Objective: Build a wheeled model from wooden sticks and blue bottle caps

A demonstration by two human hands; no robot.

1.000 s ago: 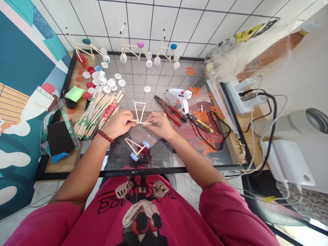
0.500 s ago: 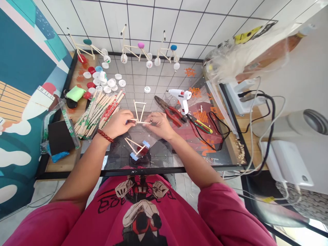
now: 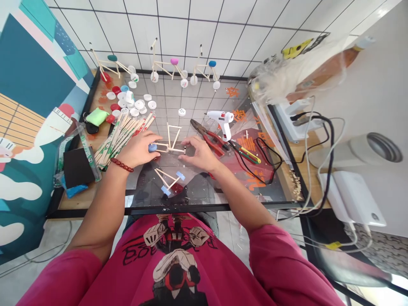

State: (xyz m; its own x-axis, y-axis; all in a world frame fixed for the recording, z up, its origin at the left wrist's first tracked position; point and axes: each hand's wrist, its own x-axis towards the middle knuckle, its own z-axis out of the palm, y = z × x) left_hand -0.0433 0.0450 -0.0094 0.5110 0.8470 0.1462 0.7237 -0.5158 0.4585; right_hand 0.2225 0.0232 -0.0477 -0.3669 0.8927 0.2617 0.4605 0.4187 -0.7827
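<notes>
A small frame of thin wooden sticks (image 3: 176, 149), with a blue piece (image 3: 152, 147) on its left end and a dark tip at its right end, rests on the glass tabletop between my hands. My left hand (image 3: 137, 148), wearing a beaded bracelet, is open, thumb and forefinger parted on either side of the blue piece. On the other side my right hand (image 3: 201, 154) is also open, its fingers curved around the dark-tipped stick end without closing on it. Nearer to me lies a triangular stick piece (image 3: 165, 172) with two light-blue blocks.
Beyond my left hand are a pile of wooden sticks (image 3: 123, 135) and loose bottle caps (image 3: 139, 104). Pliers (image 3: 210, 138), a glue gun (image 3: 221, 119) and a yellow-green cutter (image 3: 247, 152) lie to the right. Several stick models with cap wheels (image 3: 154, 76) stand along the back edge.
Both hands have opened and drawn slightly apart from the stick frame. The blue piece at its left end now shows. The view has shifted slightly.
</notes>
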